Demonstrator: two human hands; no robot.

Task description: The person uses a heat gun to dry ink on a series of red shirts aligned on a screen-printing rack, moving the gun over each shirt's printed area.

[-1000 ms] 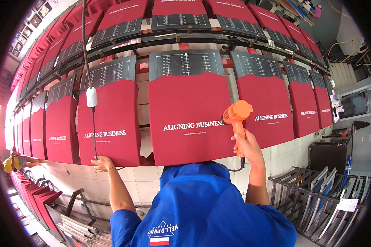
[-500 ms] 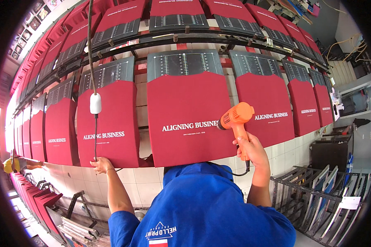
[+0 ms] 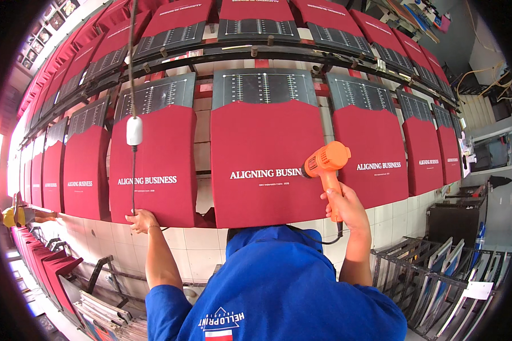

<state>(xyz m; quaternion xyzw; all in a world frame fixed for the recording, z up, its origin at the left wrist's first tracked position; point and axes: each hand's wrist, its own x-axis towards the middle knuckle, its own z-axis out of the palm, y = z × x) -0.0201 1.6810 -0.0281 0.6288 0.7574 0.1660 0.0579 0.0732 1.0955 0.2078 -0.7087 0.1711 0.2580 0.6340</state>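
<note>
My right hand (image 3: 347, 206) is closed round the handle of an orange heat gun (image 3: 327, 160). Its dark nozzle points left, over the right end of the white print on the middle red shirt (image 3: 261, 136), which is stretched on a dark platen with white rulings (image 3: 261, 88). My left hand (image 3: 144, 220) is at the near edge of the red shirt (image 3: 153, 142) to the left. Its fingers are closed at a thin dark cord (image 3: 133, 182), which hangs from a white connector (image 3: 134, 131). A black cord also runs from the heat gun's handle behind my blue shirt.
Several more red shirts on platens stand left and right, with a second row (image 3: 261, 27) beyond a dark rail (image 3: 222, 53). A rack of frames (image 3: 438, 273) is at the lower right; more frames (image 3: 105, 312) lie lower left. A person in yellow (image 3: 18, 216) is far left.
The shirts have shifted slightly right in the view. Against the middle shirt, the heat gun has moved a little left and covers more of the print. My left hand stays at the cord.
</note>
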